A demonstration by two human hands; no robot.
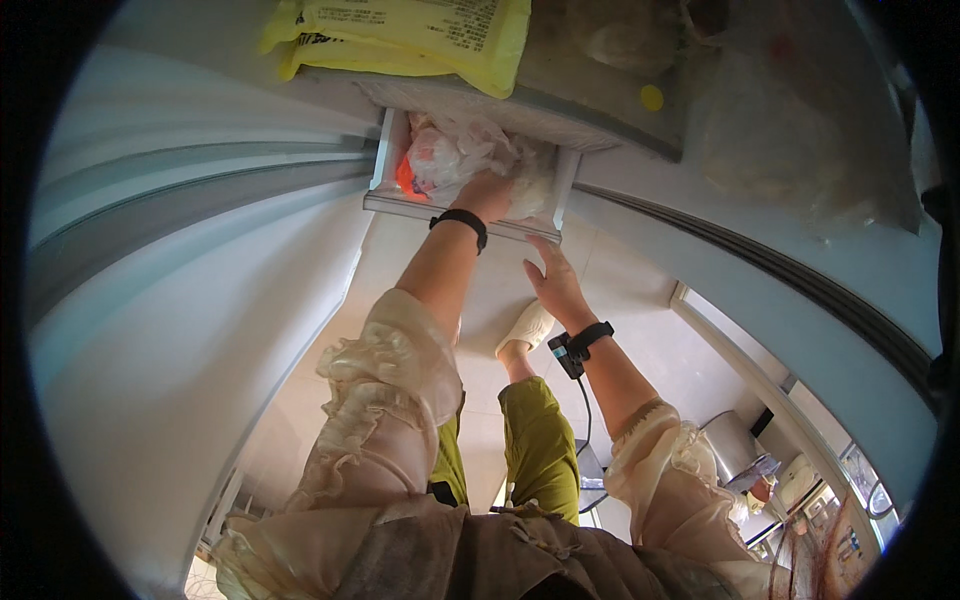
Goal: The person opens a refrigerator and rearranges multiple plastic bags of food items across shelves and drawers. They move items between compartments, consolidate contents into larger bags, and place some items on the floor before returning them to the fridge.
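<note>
A pulled-out refrigerator drawer (462, 217) holds clear plastic bags (465, 146) with contents I cannot make out, and an orange-red piece of packaging (409, 178) lies at its left side. My left hand (486, 196) reaches over the drawer's front edge among the bags; its fingers are partly hidden, so a grip cannot be made out. Just outside the front right corner, my right hand (553, 276) has its thumb and fingers apart, with the fingertips at or near the drawer front. Both wrists wear black bands, and a small device with a cable hangs by the right one.
Above the drawer, yellow plastic packages (420, 37) overhang a shelf edge (600, 127). Clear bags (795, 150) fill the upper right. An open refrigerator door (187, 300) stands at left, and a dark door seal (750, 247) runs along the right. My shoe (527, 328) is on the floor below.
</note>
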